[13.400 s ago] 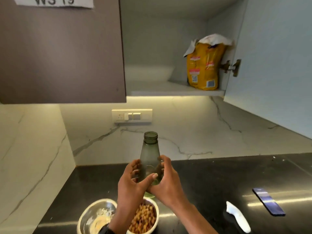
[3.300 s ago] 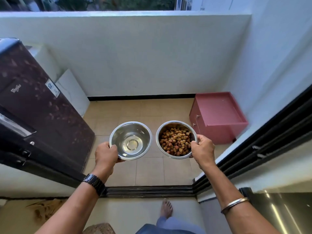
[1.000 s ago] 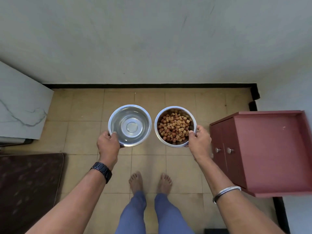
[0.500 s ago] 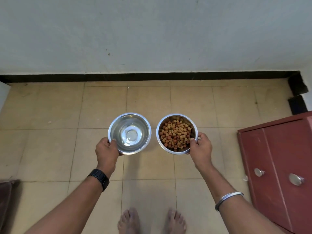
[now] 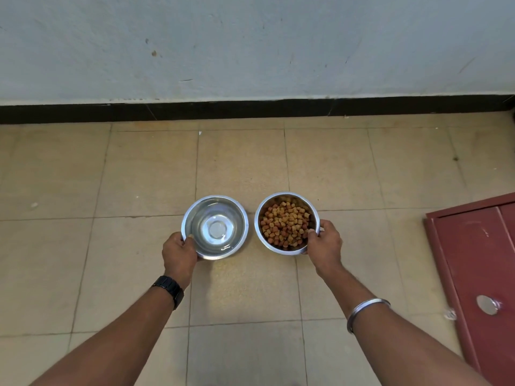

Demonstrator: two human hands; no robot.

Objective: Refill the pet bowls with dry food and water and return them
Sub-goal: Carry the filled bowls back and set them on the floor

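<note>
1. My left hand [image 5: 179, 253] pinches the near-left rim of the water bowl [image 5: 215, 227], thumb hooked over the edge; the fingers beneath are hidden by the bowl.
2. My right hand [image 5: 324, 247] clamps the near-right rim of the food bowl [image 5: 287, 222] the same way, thumb tip touching the kibble [image 5: 285, 225].
3. Both steel bowls sit side by side, just apart, low over the beige tiled floor [image 5: 139, 176]; I cannot tell whether their bases touch it.
4. The water is clear and hard to make out beyond a faint shimmer on the bowl's bottom.
5. A red cabinet [image 5: 479, 277] stands to my right, cut off by the frame edge.
6. A black watch [image 5: 169, 286] wraps my left wrist, a metal bangle [image 5: 365, 309] my right forearm.
7. The wall [image 5: 250, 45] with its dark skirting lies ahead.
</note>
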